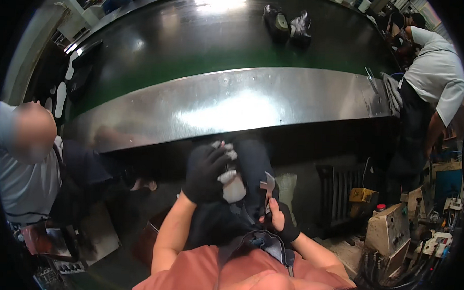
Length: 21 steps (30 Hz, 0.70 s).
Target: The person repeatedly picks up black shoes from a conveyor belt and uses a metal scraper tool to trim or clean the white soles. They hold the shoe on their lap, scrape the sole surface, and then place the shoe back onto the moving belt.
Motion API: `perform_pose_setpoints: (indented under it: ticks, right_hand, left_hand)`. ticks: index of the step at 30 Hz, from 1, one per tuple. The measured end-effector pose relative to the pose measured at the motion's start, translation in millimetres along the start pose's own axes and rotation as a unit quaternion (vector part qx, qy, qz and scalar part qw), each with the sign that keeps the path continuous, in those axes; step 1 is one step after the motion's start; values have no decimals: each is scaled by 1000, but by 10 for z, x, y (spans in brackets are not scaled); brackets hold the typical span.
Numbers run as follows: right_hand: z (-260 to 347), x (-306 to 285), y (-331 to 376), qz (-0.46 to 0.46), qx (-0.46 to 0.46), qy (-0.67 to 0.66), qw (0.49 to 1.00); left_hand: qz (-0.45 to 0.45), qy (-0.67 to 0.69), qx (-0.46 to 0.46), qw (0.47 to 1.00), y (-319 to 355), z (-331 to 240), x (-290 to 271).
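Observation:
My left hand, in a black glove with pale fingertips, is closed over a dark shoe-like piece with a pale sole. That piece lies across my lap, partly hidden by the glove. In my right hand, gloved with bare fingertips, a hammer is gripped by its handle. Its metal head points up and sits to the right of the pale sole, apart from it. Dark trousers and an apron lie beneath both hands.
Ahead runs a steel ledge along a green belt carrying a pair of black shoes. Metal tools lie at the ledge's right. Co-workers sit left and stand right. A control box stands at lower right.

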State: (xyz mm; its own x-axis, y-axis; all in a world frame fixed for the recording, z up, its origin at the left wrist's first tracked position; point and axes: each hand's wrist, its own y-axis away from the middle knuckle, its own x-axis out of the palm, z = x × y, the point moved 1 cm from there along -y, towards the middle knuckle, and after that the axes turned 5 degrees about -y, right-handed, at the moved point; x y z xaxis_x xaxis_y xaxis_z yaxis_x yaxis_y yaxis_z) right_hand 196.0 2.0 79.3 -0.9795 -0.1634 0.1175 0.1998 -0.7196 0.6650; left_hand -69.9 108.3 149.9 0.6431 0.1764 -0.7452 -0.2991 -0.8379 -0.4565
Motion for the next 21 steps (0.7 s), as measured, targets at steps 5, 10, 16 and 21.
perform_pose_setpoints:
  ticks: [5, 10, 16, 21]
  right_hand:
    - [597, 92, 242, 133, -95, 155, 974]
    - [376, 402, -282, 175, -137, 50, 974]
    - [496, 775, -428, 287, 14, -239, 928]
    - [258, 793, -457, 36, -268, 181, 946]
  left_hand:
    - [27, 315, -133, 939, 4, 368, 315]
    - [33, 555, -217, 802, -105, 490, 643]
    - [-15, 544, -209, 813, -117, 382, 507]
    - [-56, 510, -219, 830, -59, 306, 464]
